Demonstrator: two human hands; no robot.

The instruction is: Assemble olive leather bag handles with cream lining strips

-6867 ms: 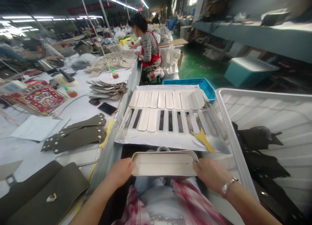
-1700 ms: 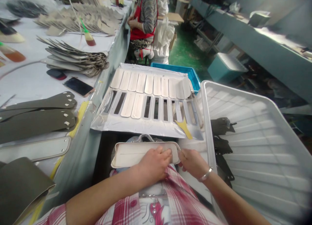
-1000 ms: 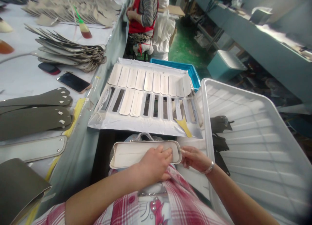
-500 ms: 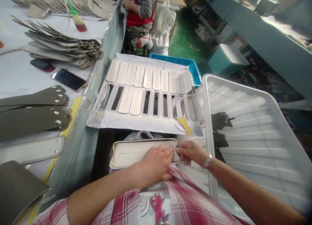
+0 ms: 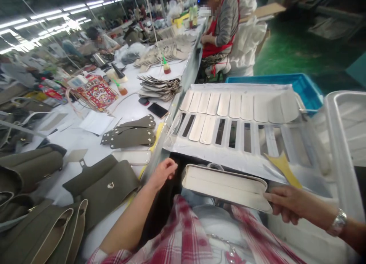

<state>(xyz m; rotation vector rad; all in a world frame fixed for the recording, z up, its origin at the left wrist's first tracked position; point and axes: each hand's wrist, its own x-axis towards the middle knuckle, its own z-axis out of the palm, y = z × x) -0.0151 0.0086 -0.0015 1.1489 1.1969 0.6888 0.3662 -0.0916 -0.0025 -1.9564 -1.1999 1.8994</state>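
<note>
Cream panel point(image 5: 225, 186): right hand point(image 5: 288, 207) pinches end.

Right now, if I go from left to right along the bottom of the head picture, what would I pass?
Olive-green leather bags → olive-green flap bag with a metal clasp → left hand → cream folded leather panel → right hand, pinching the panel's end → silver wrist bracelet.

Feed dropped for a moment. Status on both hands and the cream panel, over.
Right hand pinching cream panel at its right end. Left hand empty, by the table edge. Panel over the lap, strip rack beyond.
</note>
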